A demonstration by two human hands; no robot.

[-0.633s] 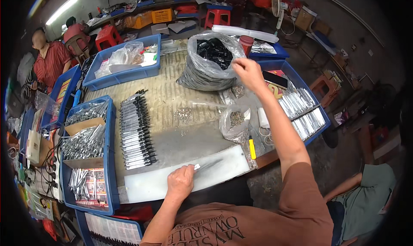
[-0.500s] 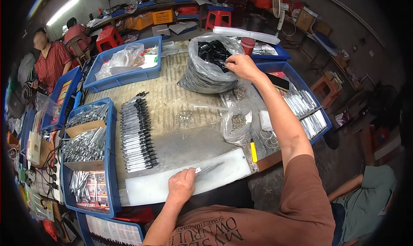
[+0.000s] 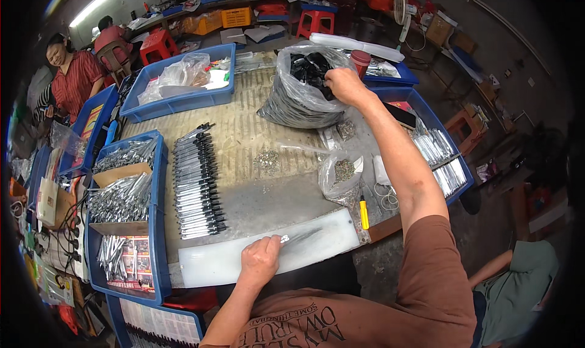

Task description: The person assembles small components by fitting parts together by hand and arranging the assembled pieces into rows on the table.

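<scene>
My left hand (image 3: 261, 260) is closed over a long whitish board (image 3: 323, 233) at the table's near edge. A small pale piece (image 3: 284, 239) pokes out from its thumb and fingertips; its kind is too small to tell. My right arm reaches far forward. The right hand (image 3: 346, 86) is bent at the mouth of a clear plastic bag (image 3: 274, 104), its fingertips curled in among glossy black parts (image 3: 309, 71). What those fingers grip is hidden. Left of centre, slim silver rods with black ends (image 3: 196, 183) lie side by side in a long row.
Blue trays of metal rods (image 3: 119, 202) stand at left, another tray (image 3: 448, 147) at right. A small bag of metal bits (image 3: 343, 171) and a yellow-handled screwdriver (image 3: 364, 213) lie near the board. Loose bits (image 3: 266, 161) are scattered mid-table. A person (image 3: 76, 80) sits far left.
The view has shifted slightly. My right hand stays at the bag's mouth, and my left stays over the board with the pale piece. The person at far left has turned their head.
</scene>
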